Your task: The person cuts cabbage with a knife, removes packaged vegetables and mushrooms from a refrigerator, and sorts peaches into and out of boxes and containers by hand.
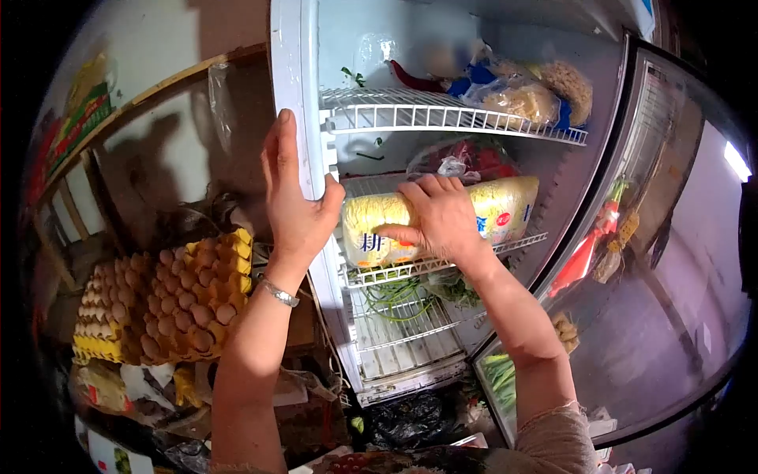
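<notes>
The long yellow printed plastic package point(505, 207) lies on the white wire middle shelf point(442, 267), between the shelf above and the fridge's pale left side wall point(304, 150). My right hand point(444, 217) grips its top, fingers curled over, forearm angled up-left; my left hand point(298, 207), open and empty, braces upright against the wall edge.

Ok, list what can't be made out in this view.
All in the head view:
- Middle of the lettering on the yellow packet: covered by the right hand.
- Contents of the black plastic bag: hidden by its dark film.
- Item at the back of the upper wire shelf: blurred.
- Lower part of the red bagged bundle: behind the packet.
</notes>
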`<control>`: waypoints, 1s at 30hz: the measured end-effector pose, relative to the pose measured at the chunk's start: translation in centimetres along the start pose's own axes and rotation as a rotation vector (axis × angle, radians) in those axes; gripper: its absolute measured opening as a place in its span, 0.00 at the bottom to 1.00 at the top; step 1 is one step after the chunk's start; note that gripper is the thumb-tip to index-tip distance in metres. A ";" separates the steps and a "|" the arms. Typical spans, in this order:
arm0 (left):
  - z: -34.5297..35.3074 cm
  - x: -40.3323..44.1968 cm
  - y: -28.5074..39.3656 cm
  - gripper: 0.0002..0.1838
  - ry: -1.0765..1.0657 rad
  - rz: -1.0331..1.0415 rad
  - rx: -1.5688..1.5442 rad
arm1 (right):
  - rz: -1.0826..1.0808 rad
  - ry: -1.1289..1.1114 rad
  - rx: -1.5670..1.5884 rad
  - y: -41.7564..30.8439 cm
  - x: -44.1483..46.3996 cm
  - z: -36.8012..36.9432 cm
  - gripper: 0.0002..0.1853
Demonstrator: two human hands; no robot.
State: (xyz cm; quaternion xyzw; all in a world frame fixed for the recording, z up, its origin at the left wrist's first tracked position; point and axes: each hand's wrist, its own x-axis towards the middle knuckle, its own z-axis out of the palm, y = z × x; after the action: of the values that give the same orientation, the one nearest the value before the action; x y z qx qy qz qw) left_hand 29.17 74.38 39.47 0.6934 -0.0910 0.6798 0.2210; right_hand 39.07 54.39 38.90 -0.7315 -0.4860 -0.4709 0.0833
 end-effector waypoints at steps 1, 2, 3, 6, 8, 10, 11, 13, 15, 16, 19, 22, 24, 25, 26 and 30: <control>-0.1 0.1 0.1 0.47 -0.007 -0.002 -0.007 | 0.008 0.007 -0.004 -0.1 0.4 0.2 0.35; -0.1 0.0 0.0 0.47 -0.007 -0.004 -0.007 | 0.007 0.005 -0.004 -0.1 0.5 0.2 0.35; -0.2 0.0 0.0 0.46 -0.014 -0.002 -0.014 | -0.003 -0.021 -0.013 -0.1 0.6 0.1 0.35; -0.1 0.1 -0.6 0.46 -0.020 0.005 -0.003 | -0.026 -0.026 0.001 -0.4 0.7 -1.2 0.32; 0.0 0.0 -0.7 0.46 -0.010 0.047 0.000 | -0.055 -0.021 0.019 -0.3 0.4 -1.5 0.31; -0.1 0.0 -0.7 0.46 -0.014 0.054 0.009 | -0.097 -0.034 0.036 0.1 0.6 -2.3 0.29; 0.0 0.1 -0.7 0.45 0.002 0.083 0.012 | -0.176 -0.023 0.062 0.5 0.8 -3.3 0.27; 0.1 0.2 -0.8 0.45 0.032 0.106 -0.007 | -0.254 0.046 0.067 0.0 2.8 -6.7 0.24; 0.1 -0.1 -0.9 0.46 0.014 0.070 -0.016 | -0.215 0.085 0.200 0.9 6.0 -10.0 0.14; 0.1 -0.2 -1.0 0.46 -0.008 0.042 -0.022 | -0.198 0.159 0.249 2.0 8.1 -10.6 0.10; 0.1 -0.1 -1.1 0.47 -0.009 0.043 -0.027 | -0.143 0.083 -0.007 8.0 16.3 -9.0 0.16; 0.0 0.0 -1.3 0.48 -0.012 0.051 0.000 | -0.001 -0.193 -0.226 15.8 22.6 -4.2 0.29; 0.0 0.1 -1.1 0.48 -0.031 0.008 0.009 | 0.052 -0.296 -0.371 18.1 23.8 -1.6 0.35; 0.1 -0.1 -1.2 0.48 -0.049 -0.029 0.009 | 0.140 -0.422 -0.444 19.0 24.1 -0.2 0.41; 0.0 0.0 -1.2 0.48 -0.040 0.010 0.027 | 0.229 -0.545 -0.514 19.6 24.3 0.7 0.47; -0.1 0.0 -1.5 0.48 -0.041 0.025 0.014 | 0.141 -0.739 -0.749 21.3 22.6 2.5 0.56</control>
State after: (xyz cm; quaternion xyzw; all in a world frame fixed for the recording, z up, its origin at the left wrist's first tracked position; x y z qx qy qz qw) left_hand 29.74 75.71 39.23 0.7074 -0.0993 0.6689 0.2056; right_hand 59.28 59.21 62.15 -0.8592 -0.2312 -0.3165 -0.3289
